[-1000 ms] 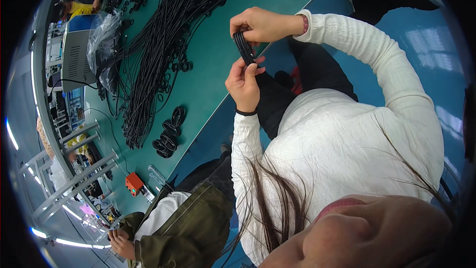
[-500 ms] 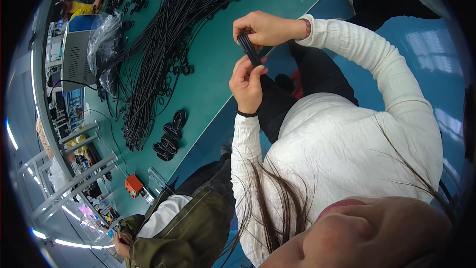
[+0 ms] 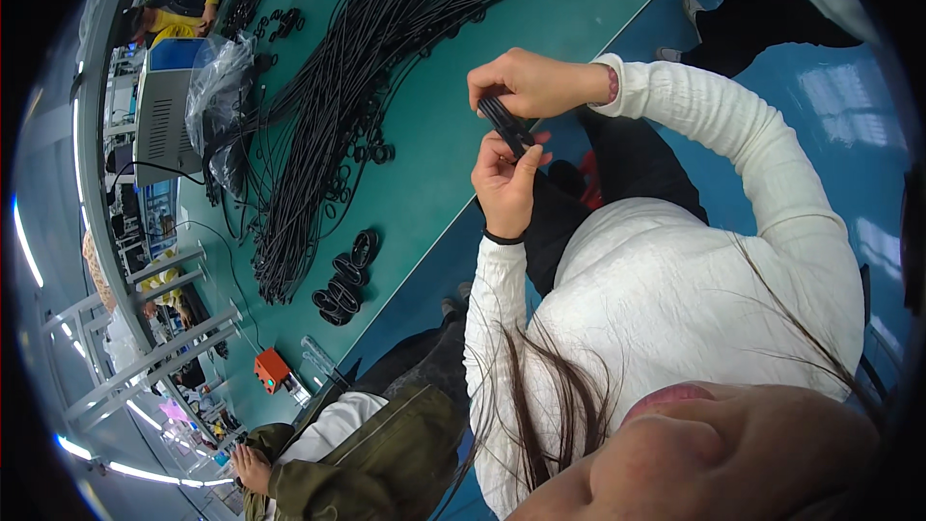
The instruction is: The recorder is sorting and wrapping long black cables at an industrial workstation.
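I am watching both hands working a short black cable bundle held up over the near edge of the green bench. The right hand is pinching its top with closed fingers, and the left hand is gripping its lower end. If either grip is loosening, I judge the coil could be springing open or dropping to the floor.

A long green worktable carries a wide sheaf of loose black cables. Near its edge lies a small pile of coiled black cable bundles. A crumpled clear plastic bag sits beside a grey-and-blue box-shaped machine. A small orange box stands farther along.
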Action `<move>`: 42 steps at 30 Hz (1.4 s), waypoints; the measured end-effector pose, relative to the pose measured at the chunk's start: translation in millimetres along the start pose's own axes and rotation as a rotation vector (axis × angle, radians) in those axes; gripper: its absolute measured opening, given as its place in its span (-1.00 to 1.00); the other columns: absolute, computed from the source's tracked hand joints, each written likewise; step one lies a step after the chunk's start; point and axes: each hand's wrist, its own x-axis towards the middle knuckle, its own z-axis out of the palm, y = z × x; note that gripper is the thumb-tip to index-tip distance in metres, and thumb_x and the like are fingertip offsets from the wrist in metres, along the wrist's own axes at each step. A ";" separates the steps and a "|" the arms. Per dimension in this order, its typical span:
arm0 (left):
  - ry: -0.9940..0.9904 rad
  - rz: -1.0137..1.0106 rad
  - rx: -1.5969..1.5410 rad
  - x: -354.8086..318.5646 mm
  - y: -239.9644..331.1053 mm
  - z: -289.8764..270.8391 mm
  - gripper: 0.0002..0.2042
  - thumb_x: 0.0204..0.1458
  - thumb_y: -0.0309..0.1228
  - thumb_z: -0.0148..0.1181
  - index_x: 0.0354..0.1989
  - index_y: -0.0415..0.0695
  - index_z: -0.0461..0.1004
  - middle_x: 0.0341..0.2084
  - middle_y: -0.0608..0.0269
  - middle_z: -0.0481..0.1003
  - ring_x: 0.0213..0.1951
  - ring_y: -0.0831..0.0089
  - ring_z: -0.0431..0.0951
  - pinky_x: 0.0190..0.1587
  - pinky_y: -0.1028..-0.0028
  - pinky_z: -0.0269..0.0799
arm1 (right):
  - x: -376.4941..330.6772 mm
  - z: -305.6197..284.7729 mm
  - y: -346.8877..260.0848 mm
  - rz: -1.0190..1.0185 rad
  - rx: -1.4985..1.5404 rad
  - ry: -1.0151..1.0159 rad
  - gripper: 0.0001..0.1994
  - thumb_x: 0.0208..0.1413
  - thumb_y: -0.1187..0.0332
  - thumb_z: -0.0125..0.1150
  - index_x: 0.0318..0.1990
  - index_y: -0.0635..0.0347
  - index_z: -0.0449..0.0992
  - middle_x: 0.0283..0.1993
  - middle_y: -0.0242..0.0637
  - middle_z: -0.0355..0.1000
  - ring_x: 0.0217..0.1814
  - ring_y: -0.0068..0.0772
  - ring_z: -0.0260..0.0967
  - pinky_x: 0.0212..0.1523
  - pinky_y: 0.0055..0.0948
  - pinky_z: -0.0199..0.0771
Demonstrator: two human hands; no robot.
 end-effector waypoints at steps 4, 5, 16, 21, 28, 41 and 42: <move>0.058 0.001 0.058 0.7 1.9 5.0 -0.81 0.09 -0.62 0.14 -0.12 -0.31 0.36 -0.22 0.07 0.46 -0.25 0.24 0.59 -0.23 0.44 0.58 | -0.3 0.9 8.9 0.038 -0.066 0.018 -0.86 -0.16 0.63 0.09 -0.40 0.23 0.49 -0.58 -0.37 0.45 -0.62 -0.54 0.29 -0.61 -0.58 0.23; 0.060 -0.001 0.059 0.4 3.6 8.1 -0.81 0.09 -0.62 0.14 -0.12 -0.31 0.36 -0.22 0.07 0.46 -0.25 0.24 0.59 -0.23 0.44 0.58 | -0.1 1.3 6.9 0.039 -0.064 0.016 -0.86 -0.16 0.63 0.09 -0.40 0.23 0.49 -0.58 -0.37 0.45 -0.62 -0.54 0.29 -0.61 -0.58 0.23; 0.105 0.023 0.141 2.9 4.3 9.0 -0.89 0.11 -0.54 0.15 -0.25 -0.33 0.51 -0.38 0.08 0.54 -0.28 0.27 0.61 -0.27 0.51 0.56 | -1.7 -8.1 -2.2 0.096 0.037 -0.053 -0.86 -0.12 0.63 0.08 -0.36 0.26 0.47 -0.55 -0.36 0.46 -0.61 -0.55 0.36 -0.61 -0.63 0.32; 0.013 -0.098 0.224 6.5 16.6 10.6 -0.87 0.08 -0.57 0.12 -0.22 -0.37 0.49 -0.35 0.04 0.54 -0.29 0.26 0.60 -0.28 0.51 0.55 | -8.4 -32.1 0.6 0.082 0.206 -0.189 -0.81 -0.10 0.63 0.05 -0.28 0.27 0.48 -0.44 -0.31 0.49 -0.57 -0.52 0.39 -0.56 -0.61 0.39; 0.066 -0.042 0.006 12.1 25.8 25.9 -0.54 0.15 -0.58 0.03 0.22 -0.30 0.09 0.09 -0.12 0.27 -0.23 0.16 0.59 -0.26 0.50 0.55 | 6.3 -90.0 19.7 0.336 0.243 -0.148 -0.80 -0.05 0.59 0.05 -0.23 0.32 0.48 -0.42 -0.23 0.48 -0.50 -0.43 0.45 -0.48 -0.55 0.52; 0.247 0.023 0.459 22.5 21.3 3.5 -0.86 0.09 -0.63 0.08 -0.18 -0.33 0.48 -0.34 0.09 0.53 -0.40 0.39 0.58 -0.38 0.59 0.48 | 132.1 -171.2 69.5 0.496 0.210 0.596 -0.70 0.19 0.21 0.15 -0.09 0.28 0.51 -0.22 -0.25 0.52 -0.29 -0.31 0.46 -0.26 -0.54 0.49; 0.325 0.015 0.468 24.7 22.9 -2.2 -0.86 0.09 -0.63 0.08 -0.18 -0.33 0.48 -0.34 0.09 0.53 -0.40 0.39 0.58 -0.38 0.59 0.48 | 148.7 -145.0 67.8 0.490 0.228 0.518 -0.70 0.19 0.21 0.15 -0.09 0.28 0.51 -0.22 -0.25 0.52 -0.29 -0.31 0.46 -0.26 -0.54 0.49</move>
